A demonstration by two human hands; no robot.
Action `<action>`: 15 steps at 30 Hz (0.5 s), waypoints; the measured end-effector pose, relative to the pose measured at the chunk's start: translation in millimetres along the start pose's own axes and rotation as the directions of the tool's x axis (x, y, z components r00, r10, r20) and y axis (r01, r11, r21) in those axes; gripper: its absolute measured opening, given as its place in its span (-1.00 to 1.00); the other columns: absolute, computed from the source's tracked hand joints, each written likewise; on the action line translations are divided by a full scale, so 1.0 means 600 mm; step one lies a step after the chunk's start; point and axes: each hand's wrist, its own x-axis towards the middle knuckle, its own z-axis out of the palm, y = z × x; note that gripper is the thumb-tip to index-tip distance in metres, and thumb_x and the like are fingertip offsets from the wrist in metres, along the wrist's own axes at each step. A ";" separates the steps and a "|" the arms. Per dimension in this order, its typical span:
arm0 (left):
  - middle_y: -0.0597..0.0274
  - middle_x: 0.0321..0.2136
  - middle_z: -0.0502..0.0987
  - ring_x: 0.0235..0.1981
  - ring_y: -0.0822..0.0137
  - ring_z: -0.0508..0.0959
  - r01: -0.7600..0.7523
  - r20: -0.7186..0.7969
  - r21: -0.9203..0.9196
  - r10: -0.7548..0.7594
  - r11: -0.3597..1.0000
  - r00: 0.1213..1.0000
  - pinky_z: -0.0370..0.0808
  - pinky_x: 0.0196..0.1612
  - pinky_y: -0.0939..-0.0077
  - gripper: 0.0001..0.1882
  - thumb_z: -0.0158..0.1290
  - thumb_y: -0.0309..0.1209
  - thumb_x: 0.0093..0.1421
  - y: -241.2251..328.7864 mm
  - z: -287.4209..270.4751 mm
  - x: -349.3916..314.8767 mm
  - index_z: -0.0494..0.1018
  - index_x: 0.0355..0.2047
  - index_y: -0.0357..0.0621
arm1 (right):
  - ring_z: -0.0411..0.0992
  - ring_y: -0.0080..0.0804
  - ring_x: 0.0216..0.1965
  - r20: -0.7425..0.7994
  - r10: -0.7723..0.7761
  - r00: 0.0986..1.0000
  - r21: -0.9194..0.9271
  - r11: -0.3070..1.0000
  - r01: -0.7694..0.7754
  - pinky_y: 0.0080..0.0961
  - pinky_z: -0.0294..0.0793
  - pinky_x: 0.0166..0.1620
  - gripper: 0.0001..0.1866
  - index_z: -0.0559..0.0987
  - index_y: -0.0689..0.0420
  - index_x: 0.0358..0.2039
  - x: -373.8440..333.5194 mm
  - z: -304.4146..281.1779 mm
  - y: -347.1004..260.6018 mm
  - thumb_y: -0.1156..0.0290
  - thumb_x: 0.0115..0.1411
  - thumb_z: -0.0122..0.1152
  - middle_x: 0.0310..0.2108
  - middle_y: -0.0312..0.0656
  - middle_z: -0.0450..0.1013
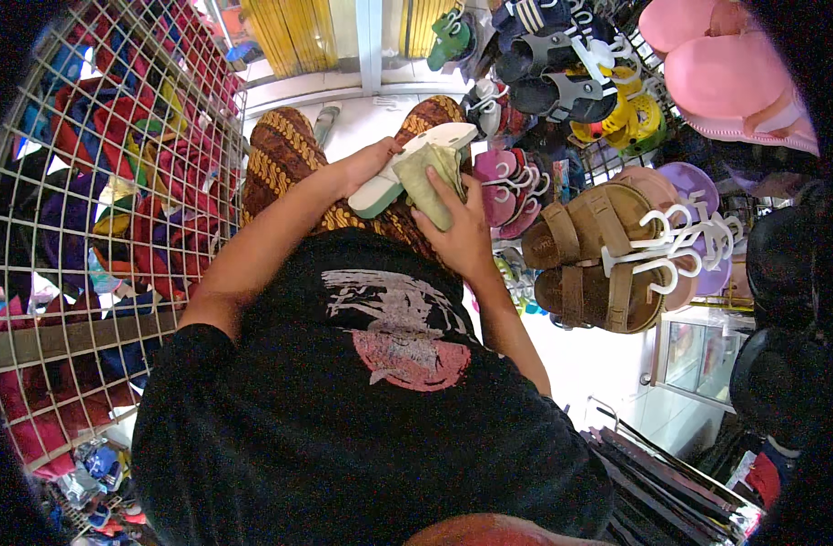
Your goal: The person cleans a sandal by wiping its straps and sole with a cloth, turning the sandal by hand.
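Above my lap lies a white flip-flop (pixel 373 194) with a pale green edge, tilted with one end up to the right. My left hand (pixel 369 169) grips its side, fingers partly hidden behind it. A pale yellow-green cloth (pixel 425 187) is bunched over the middle of the flip-flop. My right hand (pixel 456 227) presses this cloth against it, fingers closed round the folds. The cloth covers much of the upper face, so any strap there is hidden. Both knees, in brown patterned trousers (pixel 285 150), are just beyond my hands.
On my left stands a white wire grid (pixel 98 318) with colourful goods behind it. Brown sandals (pixel 598 255) hang on white hooks close to my right, below pink sandals (pixel 726 77) and a yellow pair (pixel 630 114). Belts (pixel 662 482) hang at lower right. Ahead is a glass-fronted doorway frame (pixel 369 45).
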 end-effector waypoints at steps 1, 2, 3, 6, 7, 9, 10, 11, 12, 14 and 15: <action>0.15 -0.33 0.60 -0.40 0.28 0.60 0.075 -0.075 0.029 -0.073 0.997 0.995 0.58 -0.30 0.38 -0.54 -0.22 -0.14 0.27 0.017 0.005 -0.026 0.49 -0.06 -0.18 | 0.34 0.16 0.11 -0.003 -0.012 1.000 0.005 1.000 0.012 -0.15 0.38 0.17 -0.27 0.43 -0.19 0.28 0.011 -0.001 -0.003 0.21 0.06 0.45 0.11 0.17 0.24; 0.13 -0.35 0.59 -0.48 0.30 0.56 0.090 -0.108 0.004 -0.089 0.996 0.990 0.57 -0.37 0.37 -0.52 -0.27 -0.11 0.32 0.020 -0.012 -0.023 0.49 -0.06 -0.16 | 0.34 0.17 0.11 0.017 -0.044 0.999 0.027 0.999 0.044 -0.15 0.38 0.17 -0.27 0.43 -0.19 0.28 0.027 -0.001 -0.007 0.21 0.06 0.45 0.11 0.18 0.24; 0.13 -0.35 0.59 -0.48 0.30 0.56 0.083 -0.110 0.003 -0.082 0.997 0.991 0.57 -0.37 0.37 -0.52 -0.27 -0.11 0.32 0.034 -0.025 -0.026 0.49 -0.06 -0.16 | 0.34 0.17 0.11 0.037 -0.073 0.997 0.044 0.997 0.071 -0.15 0.38 0.16 -0.27 0.43 -0.19 0.28 0.044 -0.004 -0.012 0.20 0.06 0.45 0.11 0.18 0.24; 0.11 -0.32 0.60 -0.45 0.28 0.58 0.031 -0.114 -0.008 -0.032 0.999 0.993 0.59 -0.35 0.35 -0.49 -0.32 -0.10 0.34 0.070 -0.054 -0.034 0.47 -0.01 -0.17 | 0.37 0.11 0.09 -0.103 -0.059 0.993 0.012 0.998 0.060 -0.18 0.40 0.16 -0.27 0.45 -0.16 0.27 0.109 0.008 -0.035 0.19 0.05 0.46 0.08 0.14 0.28; 0.11 -0.32 0.60 -0.45 0.28 0.58 0.024 -0.113 -0.018 -0.026 1.000 0.993 0.59 -0.35 0.35 -0.49 -0.32 -0.10 0.34 0.080 -0.053 -0.034 0.47 -0.01 -0.17 | 0.38 0.09 0.08 -0.199 -0.020 0.980 0.011 1.000 0.022 -0.20 0.41 0.15 -0.27 0.45 -0.15 0.26 0.129 0.014 -0.043 0.18 0.05 0.46 0.08 0.12 0.29; 0.09 -0.32 0.60 -0.42 0.27 0.60 -0.144 -0.177 -0.098 0.125 0.985 0.976 0.60 -0.33 0.35 -0.48 -0.31 -0.07 0.35 0.092 -0.051 -0.035 0.48 -0.04 -0.17 | 0.40 0.07 0.05 -0.086 -0.137 0.987 0.022 0.990 0.139 -0.17 0.44 0.11 -0.28 0.47 -0.08 0.24 0.147 0.024 -0.063 0.17 0.04 0.47 0.04 0.10 0.31; 0.08 -0.29 0.61 -0.36 0.25 0.63 -0.189 -0.176 -0.223 0.151 0.956 0.973 0.62 -0.29 0.33 -0.48 -0.30 -0.05 0.36 0.102 -0.053 -0.042 0.48 -0.03 -0.17 | 0.40 0.08 0.05 -0.049 -0.178 0.983 0.017 0.984 0.179 -0.17 0.43 0.11 -0.28 0.47 -0.08 0.24 0.153 0.023 -0.074 0.17 0.03 0.48 0.04 0.10 0.30; 0.08 -0.29 0.61 -0.36 0.25 0.63 -0.189 -0.180 -0.230 0.149 0.955 0.972 0.62 -0.29 0.33 -0.48 -0.30 -0.05 0.36 0.114 -0.063 -0.045 0.48 -0.03 -0.17 | 0.39 0.09 0.05 -0.014 -0.219 0.976 0.015 0.976 0.219 -0.18 0.42 0.12 -0.27 0.47 -0.09 0.24 0.162 0.025 -0.082 0.17 0.03 0.48 0.04 0.10 0.29; 0.08 -0.27 0.61 -0.33 0.24 0.64 -0.141 -0.159 -0.139 0.118 0.980 0.980 0.63 -0.25 0.32 -0.49 -0.29 -0.06 0.37 0.130 -0.067 -0.048 0.47 -0.02 -0.17 | 0.39 0.09 0.05 -0.010 -0.216 0.976 0.015 0.976 0.216 -0.18 0.42 0.12 -0.27 0.47 -0.09 0.24 0.177 0.028 -0.076 0.17 0.03 0.48 0.04 0.10 0.29; 0.12 -0.24 0.61 -0.29 0.25 0.64 -0.036 -0.063 -0.102 0.029 0.994 0.998 0.63 -0.18 0.34 -0.53 -0.27 -0.08 0.38 0.164 -0.073 -0.054 0.45 -0.02 -0.16 | 0.36 0.10 0.07 -0.182 -0.120 0.976 -0.101 0.990 0.103 -0.19 0.39 0.14 -0.24 0.46 -0.11 0.26 0.213 0.030 -0.057 0.19 0.00 0.50 0.05 0.09 0.27; 0.12 -0.24 0.61 -0.29 0.25 0.64 -0.035 -0.070 -0.106 0.028 0.994 0.997 0.63 -0.18 0.34 -0.53 -0.27 -0.08 0.38 0.166 -0.080 -0.049 0.45 -0.02 -0.16 | 0.36 0.10 0.07 -0.175 -0.121 0.977 -0.095 0.990 0.106 -0.19 0.39 0.14 -0.24 0.46 -0.11 0.26 0.224 0.037 -0.063 0.19 0.00 0.50 0.05 0.09 0.27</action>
